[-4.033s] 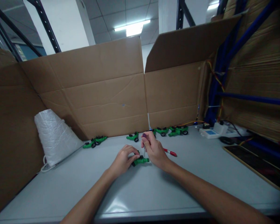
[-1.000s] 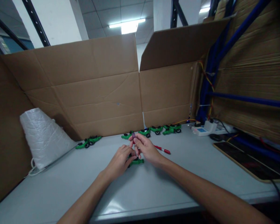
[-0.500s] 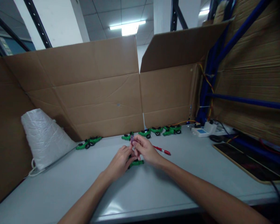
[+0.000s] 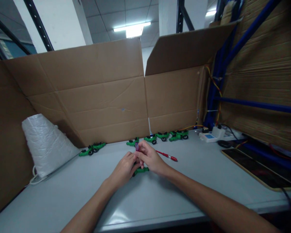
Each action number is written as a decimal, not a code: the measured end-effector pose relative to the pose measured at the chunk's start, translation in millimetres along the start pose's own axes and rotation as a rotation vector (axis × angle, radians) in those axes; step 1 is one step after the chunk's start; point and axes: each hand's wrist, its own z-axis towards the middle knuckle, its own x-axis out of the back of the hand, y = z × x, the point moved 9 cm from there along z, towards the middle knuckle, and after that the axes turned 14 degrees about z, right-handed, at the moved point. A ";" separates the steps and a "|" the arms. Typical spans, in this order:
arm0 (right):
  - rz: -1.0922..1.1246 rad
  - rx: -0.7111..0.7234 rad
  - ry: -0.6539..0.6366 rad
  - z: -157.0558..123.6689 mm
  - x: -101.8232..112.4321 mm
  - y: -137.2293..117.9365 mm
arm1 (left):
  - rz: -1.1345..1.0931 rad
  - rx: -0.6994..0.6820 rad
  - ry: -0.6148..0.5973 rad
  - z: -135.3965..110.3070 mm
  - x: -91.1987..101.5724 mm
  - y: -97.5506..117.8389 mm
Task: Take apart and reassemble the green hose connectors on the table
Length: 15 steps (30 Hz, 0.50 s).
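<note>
My left hand (image 4: 123, 169) is curled over a small green toy car (image 4: 142, 169) that lies on the grey table (image 4: 160, 200), pinning it down. My right hand (image 4: 151, 159) is closed around a thin screwdriver with a purple handle (image 4: 136, 146), held upright with its tip down at the car. Both hands touch each other above the toy. The screwdriver's shaft is mostly hidden by my fingers.
Several more green toy cars (image 4: 165, 136) line the foot of the cardboard wall (image 4: 99, 97), and one pair (image 4: 92, 149) lies to the left. A red pen (image 4: 168, 156) lies behind my right hand. A white bag (image 4: 45, 144) stands at left; a dark tray (image 4: 257, 170) and a small device (image 4: 210, 136) are at right.
The hands have stayed on the green car with the screwdriver upright. The right hand's fingers have shifted slightly on the handle. The camera view has drifted a little.
</note>
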 end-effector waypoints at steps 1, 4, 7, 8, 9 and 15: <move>-0.010 -0.008 -0.007 -0.2 -0.7 0.3 | 0.015 0.001 -0.002 -0.2 -0.3 -0.5; -0.041 -0.022 -0.035 -0.9 -3.3 -1.9 | 0.063 -0.010 -0.008 0.0 -0.6 0.4; -0.045 -0.018 -0.047 -1.6 -4.7 -5.5 | 0.077 -0.029 0.001 0.6 0.8 3.3; -0.035 -0.019 -0.051 -1.8 -5.3 -6.0 | 0.076 -0.029 -0.004 0.6 1.1 3.7; -0.022 -0.021 -0.053 -1.9 -5.8 -6.0 | 0.071 -0.021 -0.013 0.7 1.1 3.6; -0.006 -0.003 -0.053 -2.7 -6.0 -6.9 | -0.054 0.042 -0.078 2.3 7.0 1.9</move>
